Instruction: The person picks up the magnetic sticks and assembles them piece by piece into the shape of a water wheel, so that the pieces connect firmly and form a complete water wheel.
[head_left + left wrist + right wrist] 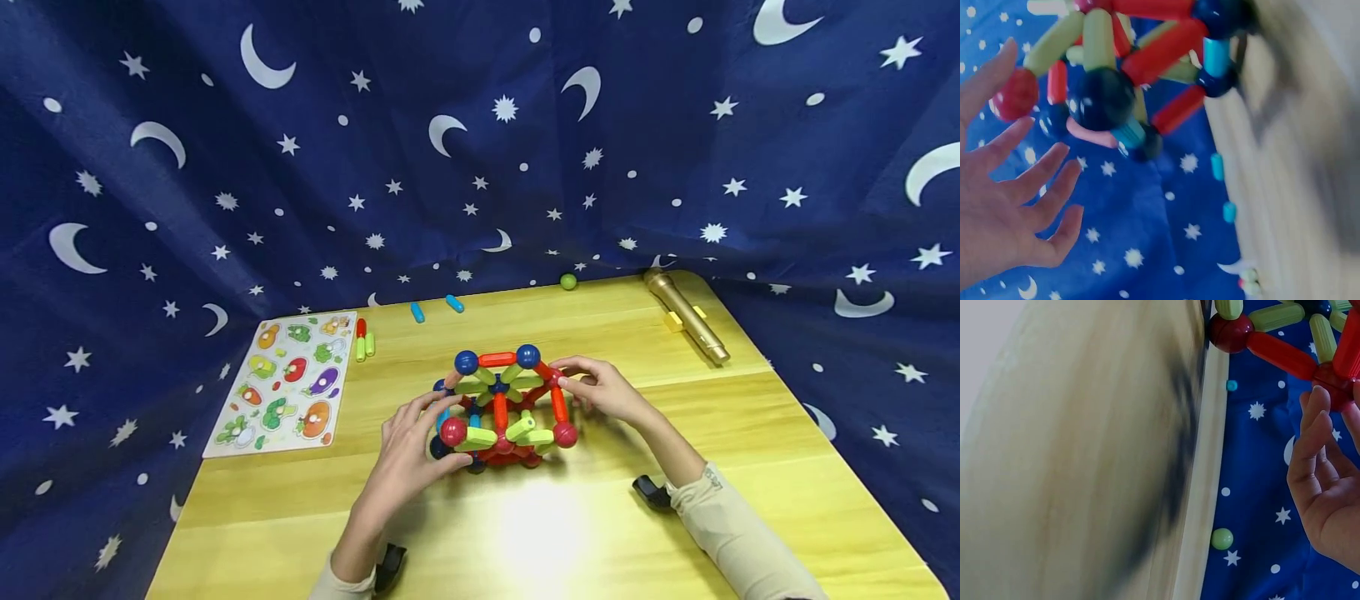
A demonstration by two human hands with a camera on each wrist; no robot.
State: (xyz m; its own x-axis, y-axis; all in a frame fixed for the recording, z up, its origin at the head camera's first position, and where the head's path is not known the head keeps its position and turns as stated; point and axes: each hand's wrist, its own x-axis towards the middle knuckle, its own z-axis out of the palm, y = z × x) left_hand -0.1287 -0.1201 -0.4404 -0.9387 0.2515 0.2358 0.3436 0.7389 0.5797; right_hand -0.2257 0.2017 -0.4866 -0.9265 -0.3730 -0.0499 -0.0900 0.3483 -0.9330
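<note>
A magnetic-stick model of red, orange and yellow-green rods joined by red and blue balls (501, 408) sits on the table between both hands. My left hand (412, 446) is at its left side, thumb and index finger spread around a red corner ball (1015, 94). In the left wrist view the other fingers of the left hand (1016, 194) are splayed; firm contact cannot be made out. On the right, my right hand (603, 390) pinches a red ball (1333, 386) at the model's upper right corner with its fingertips. Light blue rods (1216, 57) show on the model's left side.
At the left lies a vegetable puzzle board (283, 383). Red and green rods (362, 340) lie beside it, and two blue rods (454, 303) near the back edge. A green ball (568, 282) and a gold microphone (686, 317) are farther right. A starry blue curtain surrounds the table.
</note>
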